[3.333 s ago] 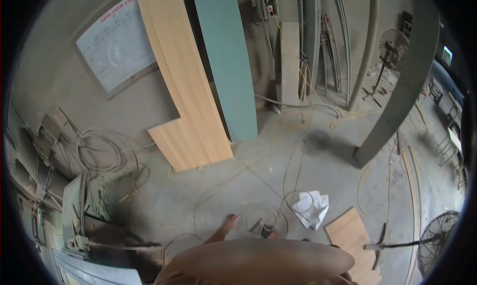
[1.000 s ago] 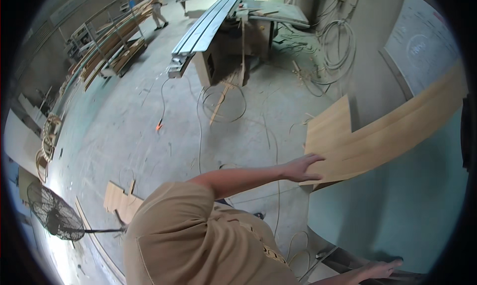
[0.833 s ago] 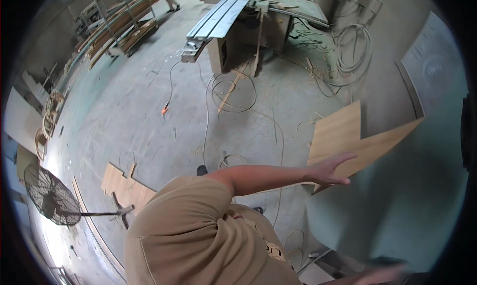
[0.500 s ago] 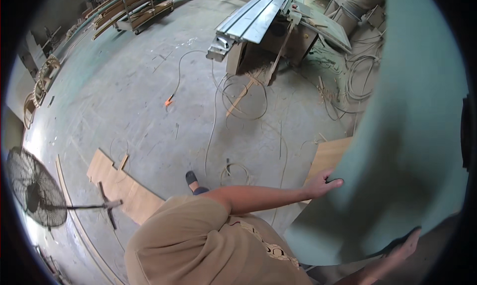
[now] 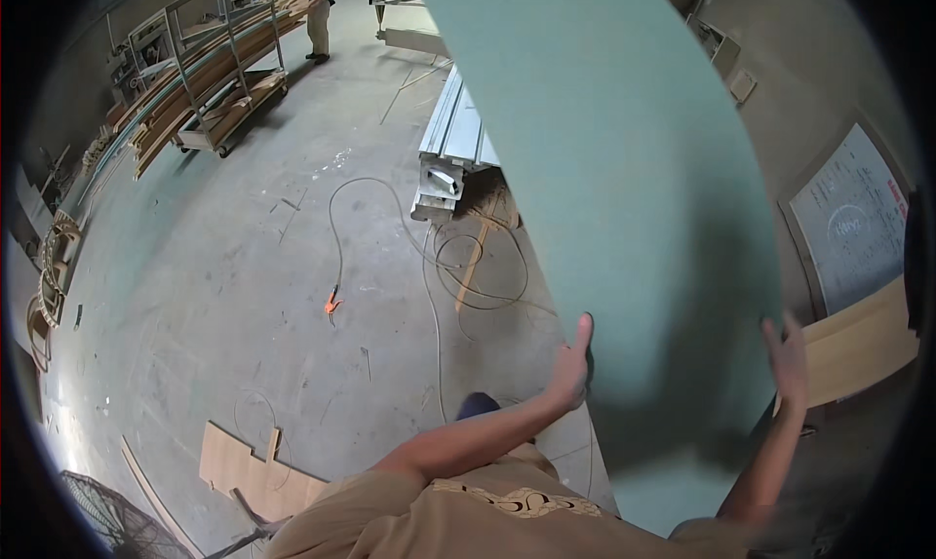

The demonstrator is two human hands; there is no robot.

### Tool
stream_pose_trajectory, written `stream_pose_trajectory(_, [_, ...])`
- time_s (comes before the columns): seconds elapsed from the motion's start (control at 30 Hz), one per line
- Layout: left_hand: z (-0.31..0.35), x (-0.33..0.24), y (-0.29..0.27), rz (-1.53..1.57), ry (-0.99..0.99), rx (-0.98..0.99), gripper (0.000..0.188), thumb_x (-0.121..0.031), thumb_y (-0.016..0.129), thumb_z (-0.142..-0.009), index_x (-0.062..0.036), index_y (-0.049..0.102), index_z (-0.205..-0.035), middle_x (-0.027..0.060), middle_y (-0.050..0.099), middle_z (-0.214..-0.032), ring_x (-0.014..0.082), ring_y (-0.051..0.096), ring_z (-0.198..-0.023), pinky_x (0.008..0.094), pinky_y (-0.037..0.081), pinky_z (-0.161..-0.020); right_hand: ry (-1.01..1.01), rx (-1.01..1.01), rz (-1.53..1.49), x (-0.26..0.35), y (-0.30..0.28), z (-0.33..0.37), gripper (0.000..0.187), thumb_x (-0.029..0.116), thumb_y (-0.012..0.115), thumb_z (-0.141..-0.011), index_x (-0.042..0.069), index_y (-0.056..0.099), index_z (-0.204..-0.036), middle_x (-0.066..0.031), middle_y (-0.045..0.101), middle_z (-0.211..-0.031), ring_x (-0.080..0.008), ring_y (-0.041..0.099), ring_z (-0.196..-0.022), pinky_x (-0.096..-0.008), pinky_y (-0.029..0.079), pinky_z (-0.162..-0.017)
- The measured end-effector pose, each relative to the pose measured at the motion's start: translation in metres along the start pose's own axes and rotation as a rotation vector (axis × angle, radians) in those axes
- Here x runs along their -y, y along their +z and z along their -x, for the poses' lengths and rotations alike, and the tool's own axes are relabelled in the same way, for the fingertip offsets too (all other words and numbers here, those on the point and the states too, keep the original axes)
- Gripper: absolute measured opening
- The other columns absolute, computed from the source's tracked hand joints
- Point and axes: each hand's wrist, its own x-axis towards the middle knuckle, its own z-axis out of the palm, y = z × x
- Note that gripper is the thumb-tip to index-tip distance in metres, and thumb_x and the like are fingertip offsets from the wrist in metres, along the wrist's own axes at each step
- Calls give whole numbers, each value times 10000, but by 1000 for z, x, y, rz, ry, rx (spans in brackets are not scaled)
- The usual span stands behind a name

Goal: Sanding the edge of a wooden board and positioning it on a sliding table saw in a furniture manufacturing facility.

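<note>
A large pale green board stands tall in front of me, stretching from my body up past the top of the view. My left hand is closed on its left edge, the thumb lying on the face and the fingers hidden behind. At the right edge, my right hand grips the same board, its thumb against the face; this hand is slightly blurred. The board hides much of a table saw with a ribbed metal sliding table.
An air hose with an orange blow gun lies looped on the floor. Cut wood sheet and a fan are at lower left. A cart of long boards and another person are far left. A whiteboard leans right.
My view has turned right, and the green board now stands more centrally and upright. Both hands have risen with it. A person beside the cart has come more fully into view.
</note>
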Motion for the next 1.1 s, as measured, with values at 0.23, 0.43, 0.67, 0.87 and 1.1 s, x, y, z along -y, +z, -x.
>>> stream_pose_trajectory(0.23, [-150,-142,-84,-199,32,-263,645,-705,673,-1009,-157,542,-696,-107,347,-665,72,335,-563,353,251,-492,187,-305,-62,-131,178,-25,409,269,757,-1027,-42,608,-807,1,501,-698,-103,438,-702,-351,397,-619])
stream_pose_trajectory(0.43, [-345,-257,-130,-218,-12,-218,725,-652,728,-996,54,722,-1161,51,701,-990,146,639,-849,354,538,-722,391,-306,-58,-126,370,-171,517,364,804,-994,-46,597,-758,-8,485,-671,-106,430,-696,-366,395,-618])
stream_pose_trajectory(0.67, [-545,-378,-176,-388,-191,-315,745,-586,694,-1042,86,655,-1361,165,706,-1272,237,693,-1083,393,578,-930,580,-161,-103,-94,542,-308,661,463,754,-1027,17,399,-693,11,390,-671,-129,370,-670,-415,327,-581])
stream_pose_trajectory(0.87, [-713,-457,-228,-441,-223,-216,621,-461,621,-1091,101,633,-1354,161,715,-1238,282,692,-1082,454,578,-931,662,-104,-29,-24,605,-439,714,482,752,-1011,-50,402,-689,-90,281,-669,-164,330,-659,-462,316,-595])
stream_pose_trajectory(1.1, [-896,-571,-271,-461,-216,-101,507,-344,556,-1145,37,547,-1479,156,664,-1405,301,646,-1230,473,518,-1079,682,-126,19,81,675,-621,762,557,716,-1017,-79,477,-674,-137,398,-612,-184,393,-639,-485,386,-625])
